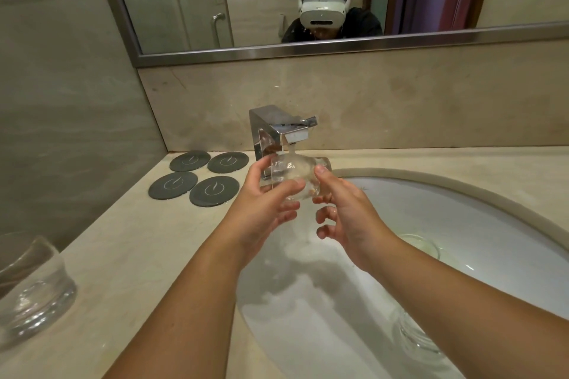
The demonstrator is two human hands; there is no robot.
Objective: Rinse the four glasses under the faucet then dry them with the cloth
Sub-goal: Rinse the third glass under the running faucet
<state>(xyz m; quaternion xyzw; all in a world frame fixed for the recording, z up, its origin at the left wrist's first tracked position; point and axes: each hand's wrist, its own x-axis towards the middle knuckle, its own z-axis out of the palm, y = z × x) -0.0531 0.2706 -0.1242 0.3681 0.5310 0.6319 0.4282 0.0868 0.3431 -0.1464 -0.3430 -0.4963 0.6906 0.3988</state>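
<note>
A clear glass (292, 172) lies on its side under the running chrome faucet (281, 129), over the white sink basin (480, 218). My left hand (264, 203) grips its left end, thumb on top and fingers curled beneath. My right hand (341, 209) holds the right end with thumb and forefinger; its other fingers hang curled below. A second glass (30, 289) stands on the counter at the far left. A third glass (415, 338) lies in the basin under my right forearm. No cloth is in view.
Several dark round coasters (200, 178) lie on the beige counter (138, 240) left of the faucet. A mirror (308, 0) hangs above the backsplash. The drain (421, 243) sits in the basin to the right of my hands.
</note>
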